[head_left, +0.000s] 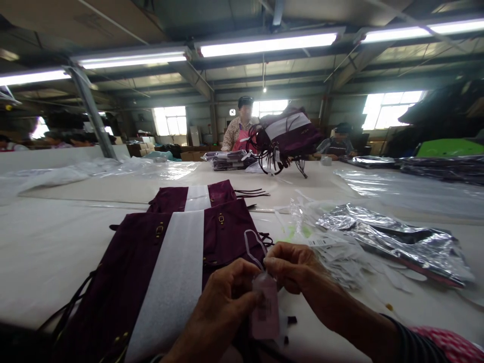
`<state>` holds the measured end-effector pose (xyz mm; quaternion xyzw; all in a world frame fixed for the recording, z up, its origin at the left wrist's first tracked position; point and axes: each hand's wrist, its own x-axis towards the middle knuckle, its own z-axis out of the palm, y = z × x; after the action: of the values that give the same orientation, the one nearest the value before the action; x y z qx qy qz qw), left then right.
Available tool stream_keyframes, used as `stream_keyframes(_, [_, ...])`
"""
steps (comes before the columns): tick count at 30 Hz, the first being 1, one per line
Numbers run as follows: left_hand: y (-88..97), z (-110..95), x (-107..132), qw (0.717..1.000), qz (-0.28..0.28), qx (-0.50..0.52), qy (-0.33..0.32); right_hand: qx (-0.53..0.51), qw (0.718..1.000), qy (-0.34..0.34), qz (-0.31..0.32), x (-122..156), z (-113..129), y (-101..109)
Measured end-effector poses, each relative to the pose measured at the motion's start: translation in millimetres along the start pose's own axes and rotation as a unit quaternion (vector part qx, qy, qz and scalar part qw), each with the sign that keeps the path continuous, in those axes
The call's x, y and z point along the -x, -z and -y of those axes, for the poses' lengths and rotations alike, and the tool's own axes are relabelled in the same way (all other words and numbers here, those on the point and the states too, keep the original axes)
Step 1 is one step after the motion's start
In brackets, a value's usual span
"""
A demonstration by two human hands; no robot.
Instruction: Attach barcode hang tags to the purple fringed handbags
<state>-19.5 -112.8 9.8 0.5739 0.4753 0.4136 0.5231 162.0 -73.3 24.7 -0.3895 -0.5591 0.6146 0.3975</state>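
Pale pink tag [265, 313] hangs just below both hands at bottom centre of the frame, printed with what looks like a barcode. A thin white loop [251, 246] rises from its upper end. Left hand [224, 307] is closed, gripping at the tag's upper end. Right hand [292, 264] is also closed, its fingertips pinched at the top of the tag where the loop meets it; the fingers hide the exact hold. Held up off the surface, tag and loop seem kept clear so that both hands can work closely on them.

Plum fabric bag [113, 282] lies flat under and left of the hands, with gold buckles and a white foam sheet [166, 282] across it, probably as protection. A second, matching bag [189, 196] lies just beyond it, black cords trailing right.

Right of the hands, a loose heap of barcode tags [336, 257] sits within easy reach, beside a silver foil bag [393, 242]. Small black bits [291, 319] lie on the white worktop [56, 252] near the tag.

Upper centre, a standing person [244, 126] holds up another plum bag [287, 138] behind a stack of packed bags [230, 160].
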Motion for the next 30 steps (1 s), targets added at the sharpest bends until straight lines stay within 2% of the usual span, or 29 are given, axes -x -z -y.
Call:
stream_keyframes(5, [1.4,6,-4,0.994,0.035,0.104,0.016,-0.033,0.999,0.017,-0.028,-1,-5,-5])
stream_keyframes(12, [-0.9,11,-4,0.983,0.024,0.180,0.034,-0.028,0.998,0.046,-0.038,-2,-8,-9])
stream_keyframes(22, [4.2,17,-6,0.981,0.020,0.186,0.042,-0.034,0.996,0.067,-0.042,-8,-14,-8])
stream_keyframes(30, [4.6,15,-4,0.986,0.002,0.165,0.035,-0.031,0.998,0.035,-0.036,-10,-15,-9])
